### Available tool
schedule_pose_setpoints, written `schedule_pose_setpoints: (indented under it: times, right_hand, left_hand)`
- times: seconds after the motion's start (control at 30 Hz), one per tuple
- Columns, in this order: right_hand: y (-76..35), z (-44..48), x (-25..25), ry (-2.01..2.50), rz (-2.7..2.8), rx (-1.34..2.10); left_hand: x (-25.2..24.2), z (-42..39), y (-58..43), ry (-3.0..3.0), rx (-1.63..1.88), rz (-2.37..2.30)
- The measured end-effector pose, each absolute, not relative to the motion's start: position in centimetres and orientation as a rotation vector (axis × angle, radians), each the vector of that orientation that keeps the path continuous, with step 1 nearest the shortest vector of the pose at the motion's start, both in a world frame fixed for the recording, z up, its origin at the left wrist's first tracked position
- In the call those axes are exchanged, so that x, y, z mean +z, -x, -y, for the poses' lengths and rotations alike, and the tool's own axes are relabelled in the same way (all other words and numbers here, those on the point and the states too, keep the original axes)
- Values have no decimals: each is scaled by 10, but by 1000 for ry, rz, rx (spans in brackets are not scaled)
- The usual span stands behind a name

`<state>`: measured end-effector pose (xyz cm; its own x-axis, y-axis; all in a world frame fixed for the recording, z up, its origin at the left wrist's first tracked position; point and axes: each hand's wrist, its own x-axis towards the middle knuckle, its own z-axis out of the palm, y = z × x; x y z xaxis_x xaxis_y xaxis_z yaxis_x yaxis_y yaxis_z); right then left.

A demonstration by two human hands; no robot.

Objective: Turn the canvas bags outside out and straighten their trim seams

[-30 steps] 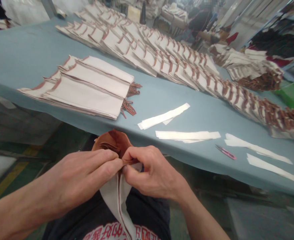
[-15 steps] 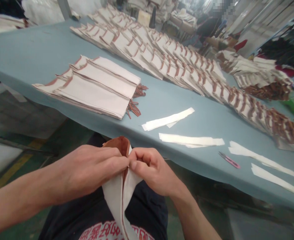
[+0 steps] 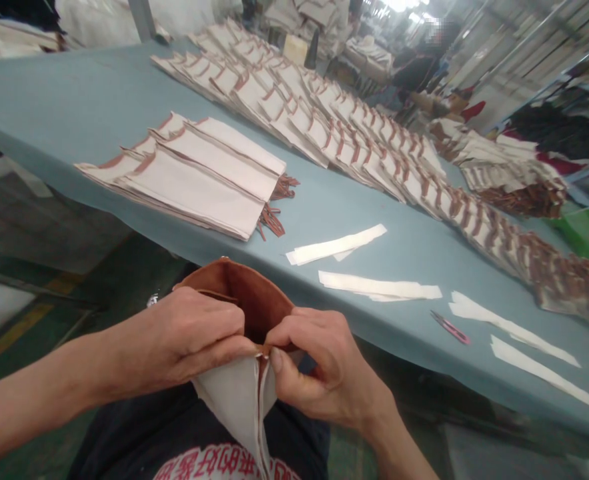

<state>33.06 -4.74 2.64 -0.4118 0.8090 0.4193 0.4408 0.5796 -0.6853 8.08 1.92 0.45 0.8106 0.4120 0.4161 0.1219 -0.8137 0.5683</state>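
Below the table's near edge I hold a cream cloth bag (image 3: 237, 403) with a brown lining (image 3: 259, 303) that gapes open at the top. My left hand (image 3: 194, 340) pinches the bag's left rim, fingers closed on the cloth. My right hand (image 3: 314, 370) pinches the right rim, thumb pressed on the seam. The cream body of the bag hangs down over my lap.
A blue-grey table (image 3: 64, 113) carries a near stack of cream bags with brown cords (image 3: 199, 177) and a long overlapping row of bags (image 3: 354, 133). Loose cream strips (image 3: 337, 245) and a small pink snipper (image 3: 449, 327) lie near the front edge. A person stands far back.
The bag's brown mouth has been spread wide open between my hands; half a second ago it was pinched narrow. Both hands sit slightly lower.
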Motion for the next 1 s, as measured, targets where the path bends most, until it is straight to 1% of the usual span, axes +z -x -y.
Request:
schedule_pose_setpoints:
  times: [0.1,0.17,0.3,0.47,0.57,0.67,0.77,0.9,1.0]
  right_hand:
    - [-330,50,21,1020,2020,685]
    - [-330,50,19,1045,1979,773]
    - [-333,48,23,1061,1922,907]
    - [-345,44,38,1072,1826,1121]
    - [-359,41,44,1048,1618,1281]
    - [-377,42,47,1054,1440,1283]
    - [-395,47,47,1144,1396,1222]
    - [-404,55,49,1180,1431,1190]
    - [-396,56,54,1119,1535,1154]
  left_hand:
    - [-2,-18,-82,-2628,883,-422]
    - [-4,-20,-82,-2608,890,-442]
    - [11,-31,-83,-2173,582,-450]
    - [69,-55,-102,-1822,173,-332]
    - [103,-70,-127,-1790,-9,-235]
    - [125,-77,-153,-1814,11,-132]
    - [134,-76,-173,-1871,35,-133]
    - [132,-69,-182,-1864,6,-148]
    - [124,-56,-175,-1858,64,-230]
